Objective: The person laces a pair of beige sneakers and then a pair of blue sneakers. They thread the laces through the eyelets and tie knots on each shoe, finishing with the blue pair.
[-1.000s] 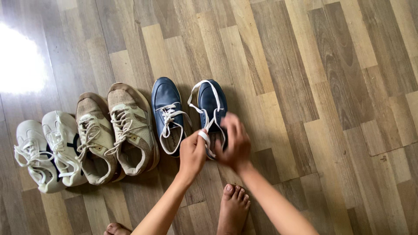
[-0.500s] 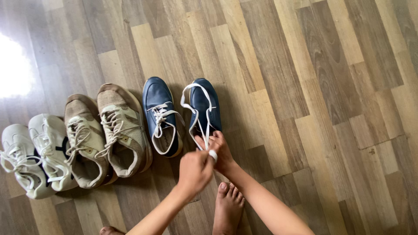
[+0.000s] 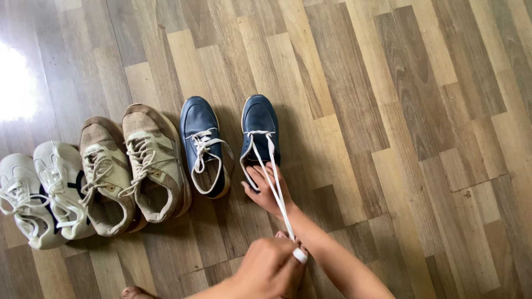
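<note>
A dark blue shoe (image 3: pixel 259 119) stands on the wooden floor, toe pointing away from me. Its white lace (image 3: pixel 275 182) runs taut from the eyelets back toward me. My left hand (image 3: pixel 271 271) is closed on the lace's end, low in the view, with the lace wound over a finger. My right hand (image 3: pixel 266 194) rests on the heel end of that shoe and holds it, fingers spread, the lace crossing over them. The matching blue shoe (image 3: pixel 200 144) sits just to the left with its lace tied in a bow.
Left of the blue pair stand two beige shoes (image 3: pixel 152 160) (image 3: pixel 105 177) and two white shoes (image 3: pixel 61 188) (image 3: pixel 19 199), all in one row. My bare foot (image 3: pixel 136 292) shows at the bottom edge. Bright glare (image 3: pixel 16 83) lies on the floor at far left.
My left hand has pulled the lace back toward me, drawing the loose loop off the toe until it runs straight. My right hand has stayed at the shoe's heel.
</note>
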